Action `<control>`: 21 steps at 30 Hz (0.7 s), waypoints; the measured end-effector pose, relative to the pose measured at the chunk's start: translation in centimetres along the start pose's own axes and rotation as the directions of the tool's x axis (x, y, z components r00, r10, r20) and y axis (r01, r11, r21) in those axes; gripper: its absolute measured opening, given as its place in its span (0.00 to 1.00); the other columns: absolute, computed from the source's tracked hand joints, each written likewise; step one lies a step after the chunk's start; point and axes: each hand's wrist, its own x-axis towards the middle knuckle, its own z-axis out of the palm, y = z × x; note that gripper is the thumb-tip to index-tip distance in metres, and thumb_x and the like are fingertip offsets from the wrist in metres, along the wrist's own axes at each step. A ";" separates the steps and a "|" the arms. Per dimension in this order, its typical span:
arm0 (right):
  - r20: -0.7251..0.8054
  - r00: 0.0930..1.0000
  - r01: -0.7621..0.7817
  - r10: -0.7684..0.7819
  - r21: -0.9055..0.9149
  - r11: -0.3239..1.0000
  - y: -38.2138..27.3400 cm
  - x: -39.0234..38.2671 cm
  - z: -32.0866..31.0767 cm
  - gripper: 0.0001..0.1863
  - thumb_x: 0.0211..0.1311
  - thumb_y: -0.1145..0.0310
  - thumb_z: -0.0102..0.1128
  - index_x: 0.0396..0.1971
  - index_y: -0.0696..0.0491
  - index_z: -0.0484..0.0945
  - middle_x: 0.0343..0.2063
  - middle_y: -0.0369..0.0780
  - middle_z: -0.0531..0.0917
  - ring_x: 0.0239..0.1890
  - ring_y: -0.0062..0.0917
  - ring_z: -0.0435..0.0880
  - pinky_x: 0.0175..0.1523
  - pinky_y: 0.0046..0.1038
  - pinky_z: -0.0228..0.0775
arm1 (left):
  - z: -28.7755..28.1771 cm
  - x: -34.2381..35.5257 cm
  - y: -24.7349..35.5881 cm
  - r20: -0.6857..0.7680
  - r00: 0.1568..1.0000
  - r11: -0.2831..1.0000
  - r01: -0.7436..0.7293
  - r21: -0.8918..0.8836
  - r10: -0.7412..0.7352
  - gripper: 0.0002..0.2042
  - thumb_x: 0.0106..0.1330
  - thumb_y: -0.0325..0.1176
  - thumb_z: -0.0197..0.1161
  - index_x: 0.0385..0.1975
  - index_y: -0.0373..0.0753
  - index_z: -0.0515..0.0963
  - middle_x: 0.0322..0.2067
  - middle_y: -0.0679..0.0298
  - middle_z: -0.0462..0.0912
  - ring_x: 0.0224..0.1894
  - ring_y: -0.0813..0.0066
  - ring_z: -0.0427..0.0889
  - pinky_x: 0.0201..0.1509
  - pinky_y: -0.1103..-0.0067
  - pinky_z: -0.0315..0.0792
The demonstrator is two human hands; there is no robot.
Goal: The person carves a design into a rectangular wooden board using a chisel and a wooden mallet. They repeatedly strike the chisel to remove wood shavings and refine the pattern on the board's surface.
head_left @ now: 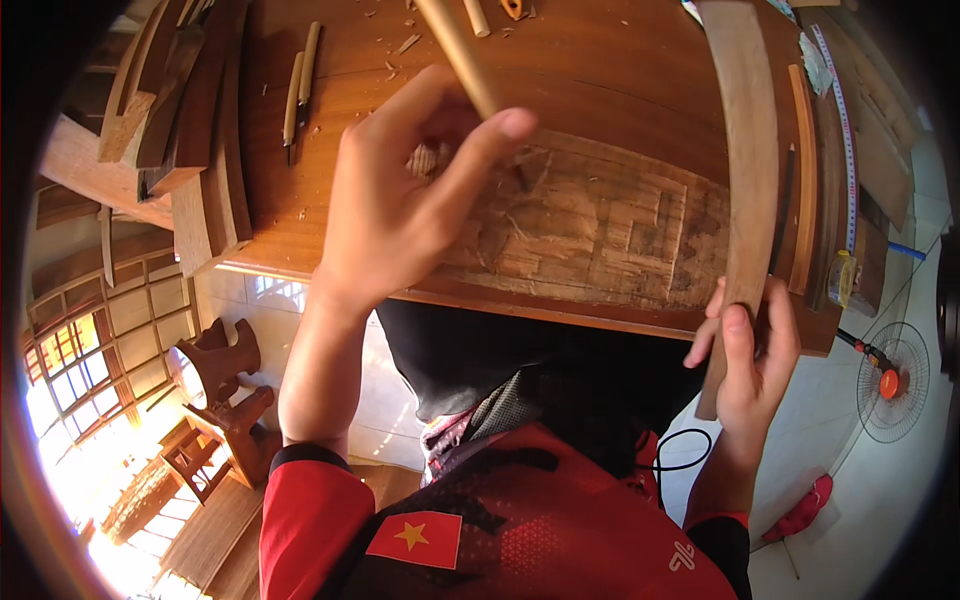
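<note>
My left hand (400, 200) is closed around a carving chisel with a round, pale wooden handle (455, 50). The chisel slants down over a rough-cut wooden board (590, 240), its thin dark tip close to the board's left part; whether it touches is unclear. Shallow recesses and straight raised edges mark the board's surface. In my right hand (752, 350) is a long, flat, slightly curved wooden bar (752, 150), gripped near its lower end at the table's front edge. The bar extends away from me past the board's right end.
Two chisels (300, 85) lie at the left on the brown table (620, 70), among wood chips. Stacked wooden pieces (190, 130) stand farther left. A pencil (787, 190), a wooden strip (802, 180) and a tape measure (842, 280) lie right. A fan (890, 384) stands beyond.
</note>
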 end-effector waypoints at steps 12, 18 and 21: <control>0.438 0.874 0.063 -0.210 0.327 0.943 -2.5 9.2 8.0 0.25 0.79 0.52 0.44 0.51 0.64 0.69 0.37 0.45 0.80 0.36 0.29 0.82 0.50 0.36 0.76 | -2.1 -2.2 -1.8 -0.112 0.991 0.969 0.040 -0.242 -0.069 0.14 0.79 0.40 0.55 0.43 0.33 0.76 0.28 0.61 0.83 0.27 0.85 0.73 0.33 0.86 0.65; 0.395 0.872 0.152 -0.289 0.342 0.927 -1.7 9.2 7.2 0.28 0.79 0.48 0.34 0.48 0.62 0.68 0.55 0.56 0.76 0.52 0.43 0.83 0.52 0.42 0.80 | -2.0 -2.4 -1.7 -0.098 0.992 0.958 0.052 -0.282 -0.083 0.13 0.79 0.39 0.56 0.43 0.33 0.76 0.28 0.63 0.82 0.27 0.85 0.71 0.33 0.87 0.64; 0.363 0.911 0.086 -0.197 0.300 0.950 -1.9 8.6 8.0 0.29 0.78 0.47 0.32 0.49 0.61 0.69 0.58 0.58 0.73 0.54 0.47 0.83 0.50 0.46 0.83 | -2.5 -2.6 -2.1 -0.056 0.995 0.959 0.067 -0.274 -0.085 0.13 0.78 0.39 0.56 0.43 0.33 0.76 0.28 0.63 0.82 0.27 0.86 0.70 0.32 0.87 0.62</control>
